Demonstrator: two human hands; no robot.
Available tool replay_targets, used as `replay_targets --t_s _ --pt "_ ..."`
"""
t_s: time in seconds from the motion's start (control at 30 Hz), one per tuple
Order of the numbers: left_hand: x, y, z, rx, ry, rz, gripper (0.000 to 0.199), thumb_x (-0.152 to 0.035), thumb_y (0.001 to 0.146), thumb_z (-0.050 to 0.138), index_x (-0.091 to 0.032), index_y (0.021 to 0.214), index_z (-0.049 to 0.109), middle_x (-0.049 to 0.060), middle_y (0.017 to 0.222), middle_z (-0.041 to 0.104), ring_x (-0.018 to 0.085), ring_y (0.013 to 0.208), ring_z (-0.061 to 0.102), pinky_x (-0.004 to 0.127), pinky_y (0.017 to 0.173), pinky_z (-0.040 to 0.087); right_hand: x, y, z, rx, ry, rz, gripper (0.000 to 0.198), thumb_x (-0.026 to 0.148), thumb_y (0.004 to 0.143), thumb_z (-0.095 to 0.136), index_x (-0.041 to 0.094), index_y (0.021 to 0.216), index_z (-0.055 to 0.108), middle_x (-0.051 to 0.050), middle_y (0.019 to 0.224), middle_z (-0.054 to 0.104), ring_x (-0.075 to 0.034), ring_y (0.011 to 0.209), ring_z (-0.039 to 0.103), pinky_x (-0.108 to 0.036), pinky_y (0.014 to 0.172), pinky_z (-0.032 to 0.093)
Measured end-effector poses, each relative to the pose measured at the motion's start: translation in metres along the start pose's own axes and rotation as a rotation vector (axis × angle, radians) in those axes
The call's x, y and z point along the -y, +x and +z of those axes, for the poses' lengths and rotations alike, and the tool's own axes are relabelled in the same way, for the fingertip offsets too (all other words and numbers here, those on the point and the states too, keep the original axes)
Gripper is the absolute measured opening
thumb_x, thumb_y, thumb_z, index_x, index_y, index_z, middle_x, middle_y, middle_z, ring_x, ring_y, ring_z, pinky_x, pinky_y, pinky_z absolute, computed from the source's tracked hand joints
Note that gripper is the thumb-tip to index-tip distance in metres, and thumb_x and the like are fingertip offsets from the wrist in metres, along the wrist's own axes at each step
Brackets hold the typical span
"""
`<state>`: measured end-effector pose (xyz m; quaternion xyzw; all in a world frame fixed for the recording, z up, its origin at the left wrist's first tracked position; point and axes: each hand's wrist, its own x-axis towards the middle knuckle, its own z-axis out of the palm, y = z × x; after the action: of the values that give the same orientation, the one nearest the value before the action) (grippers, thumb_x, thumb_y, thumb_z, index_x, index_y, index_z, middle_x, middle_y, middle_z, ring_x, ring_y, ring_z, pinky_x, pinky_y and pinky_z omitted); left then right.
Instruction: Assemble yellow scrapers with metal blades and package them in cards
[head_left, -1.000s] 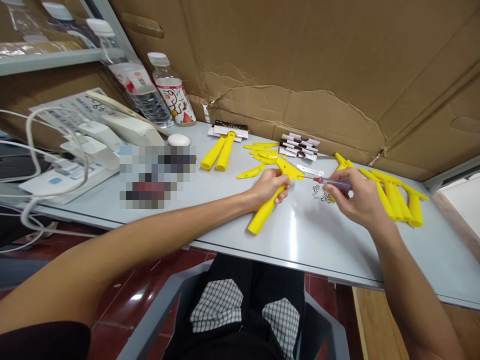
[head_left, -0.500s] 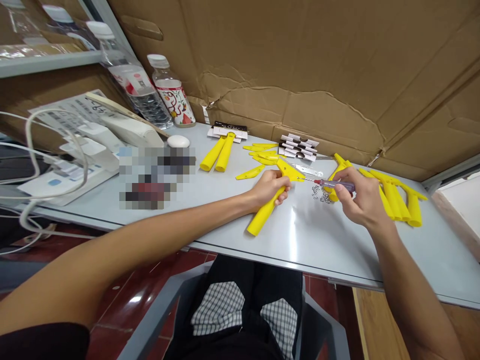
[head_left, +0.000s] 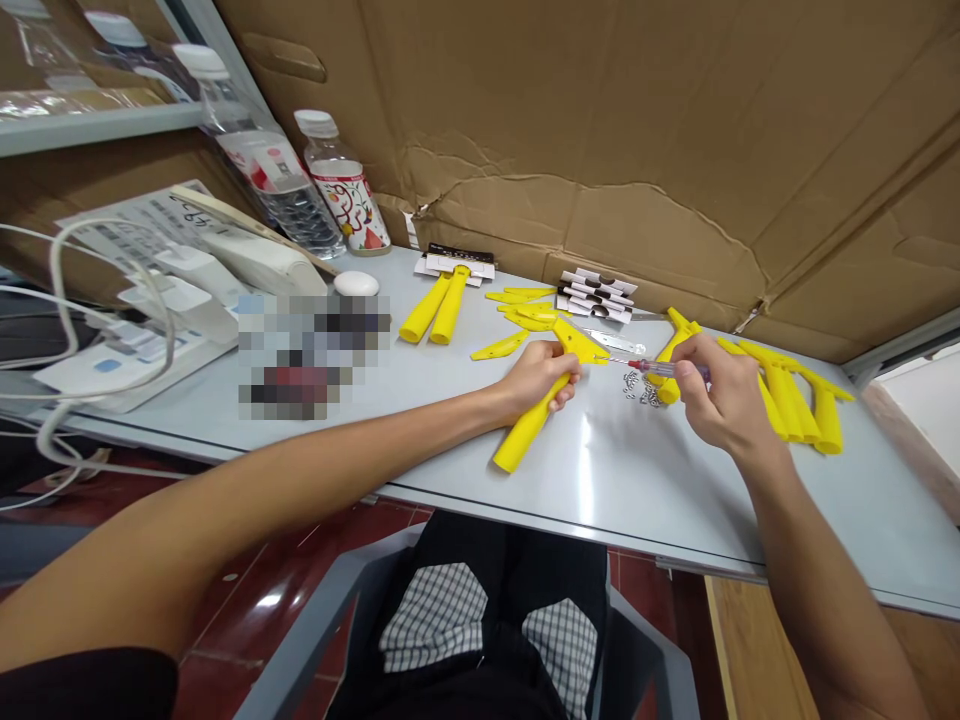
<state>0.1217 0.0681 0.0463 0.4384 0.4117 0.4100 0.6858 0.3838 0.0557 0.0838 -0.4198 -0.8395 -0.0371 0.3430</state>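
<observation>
My left hand is wrapped round a yellow plastic scraper handle, its wide head pointing away from me and its hollow end towards me. In my right hand is a screwdriver with a see-through purplish grip and a red collar. Its thin metal shaft lies level, and the tip meets the right side of the yellow head. Just below the shaft, a small heap of silvery screws lies on the table. A flat metal blade rests behind the head, close to several loose yellow strips.
On the right lie several yellow scrapers. Two yellow handles and a stack of folded cards sit towards the cardboard wall. Bottles, a white oval object and white cables occupy the left.
The fingers of my right hand have shifted slightly on the screwdriver's grip. My left hand and the yellow scraper handle stay in place.
</observation>
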Motion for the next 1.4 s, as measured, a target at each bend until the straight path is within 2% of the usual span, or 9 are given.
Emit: replay_targets --t_s 0.1,0.33,0.43,0.53,0.67,0.9,1.1,1.23,1.4 --pt "0.000 0.001 0.000 0.007 -0.001 0.007 0.020 -0.008 0.087 0.059 -0.019 0.071 0.053 -0.004 0.052 0.052 0.007 0.034 0.043 0.020 0.036 0.034 0.005 -0.001 0.002 -0.011 0.056 0.026 0.014 0.032 0.097 0.067 0.026 0.104 0.056 0.003 0.071 0.065 -0.016 0.052 0.056 -0.032 0.053 0.043" --pt "0.000 0.002 0.000 0.008 0.008 -0.004 0.020 -0.008 0.088 0.059 -0.018 0.072 0.054 -0.004 0.052 0.053 0.006 0.034 0.042 0.019 0.036 0.035 0.006 0.003 0.003 -0.042 -0.019 -0.050 0.026 0.033 0.102 0.064 0.025 0.079 0.056 0.006 0.054 0.055 -0.013 0.044 0.049 -0.031 0.049 0.036" --pt "-0.001 0.001 0.000 0.002 0.009 -0.006 0.020 -0.008 0.088 0.059 -0.018 0.071 0.054 -0.004 0.052 0.053 0.006 0.034 0.042 0.019 0.036 0.035 0.006 0.002 0.003 -0.017 -0.006 0.001 0.014 0.037 0.097 0.070 0.025 0.093 0.063 0.004 0.061 0.064 -0.016 0.049 0.058 -0.032 0.053 0.042" --pt "0.000 0.001 0.000 -0.001 0.003 -0.005 0.020 -0.008 0.088 0.059 -0.018 0.072 0.054 -0.004 0.052 0.054 0.006 0.034 0.043 0.019 0.036 0.035 0.008 0.000 0.002 0.025 0.035 0.031 0.022 0.033 0.094 0.073 0.024 0.112 0.064 0.004 0.070 0.071 -0.016 0.053 0.063 -0.032 0.057 0.048" --pt "0.001 0.002 0.000 -0.003 -0.005 0.005 0.019 -0.008 0.088 0.059 -0.018 0.072 0.055 -0.004 0.053 0.055 0.007 0.034 0.043 0.020 0.036 0.036 0.012 0.000 0.002 0.021 0.033 -0.008 0.005 0.029 0.098 0.069 0.024 0.096 0.067 0.005 0.063 0.068 -0.013 0.049 0.058 -0.029 0.054 0.046" --pt "-0.001 0.001 0.001 -0.005 0.005 -0.002 0.020 -0.008 0.087 0.060 -0.018 0.071 0.054 -0.004 0.052 0.054 0.006 0.033 0.042 0.020 0.036 0.035 0.011 0.002 0.004 -0.017 -0.010 -0.057 0.015 0.031 0.099 0.070 0.023 0.086 0.070 0.006 0.054 0.060 -0.012 0.045 0.052 -0.029 0.051 0.040" --pt "0.000 0.001 0.001 -0.005 0.005 -0.003 0.018 -0.009 0.086 0.060 -0.019 0.073 0.055 -0.003 0.052 0.054 0.007 0.034 0.042 0.020 0.037 0.035 0.011 -0.001 0.003 0.022 0.054 -0.013 0.020 0.031 0.092 0.072 0.021 0.109 0.068 0.003 0.070 0.070 -0.014 0.052 0.061 -0.030 0.055 0.049" --pt "0.000 0.001 0.001 -0.010 -0.001 -0.005 0.018 -0.008 0.087 0.059 -0.019 0.074 0.054 -0.004 0.052 0.054 0.007 0.035 0.042 0.019 0.037 0.036 0.012 0.000 0.004 -0.020 0.061 -0.026 0.005 0.027 0.095 0.070 0.024 0.095 0.066 0.003 0.066 0.069 -0.013 0.050 0.059 -0.029 0.053 0.048" --pt "-0.001 0.001 0.001 0.000 0.020 -0.011 0.020 -0.008 0.089 0.058 -0.019 0.073 0.053 -0.004 0.052 0.053 0.007 0.034 0.043 0.019 0.036 0.035 0.006 0.001 0.006 -0.103 -0.033 -0.064 0.018 0.033 0.099 0.071 0.025 0.084 0.064 0.004 0.057 0.064 -0.013 0.045 0.054 -0.030 0.050 0.042"
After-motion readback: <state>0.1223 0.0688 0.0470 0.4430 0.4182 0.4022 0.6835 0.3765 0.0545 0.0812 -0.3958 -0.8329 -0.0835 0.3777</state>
